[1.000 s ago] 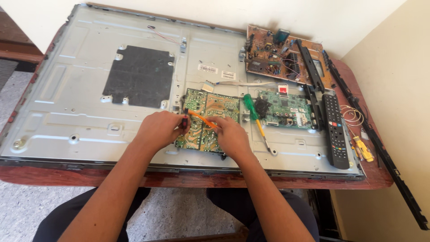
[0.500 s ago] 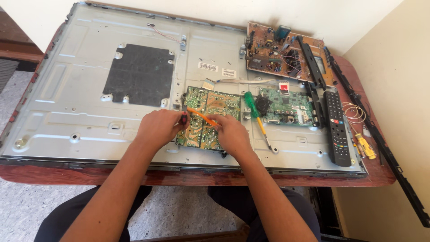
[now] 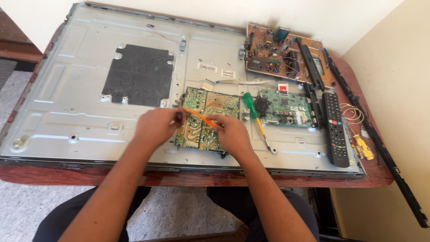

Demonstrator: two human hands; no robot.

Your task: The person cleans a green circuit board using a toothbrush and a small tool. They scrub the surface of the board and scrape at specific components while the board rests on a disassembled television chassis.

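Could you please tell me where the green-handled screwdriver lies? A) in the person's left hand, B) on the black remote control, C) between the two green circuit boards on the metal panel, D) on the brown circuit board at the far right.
C: the green-handled screwdriver lies free on the grey metal back panel, between the green circuit board under the hands and the smaller green circuit board to its right, untouched by either hand.

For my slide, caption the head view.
Both hands, left and right, hold an orange tool over a green circuit board.
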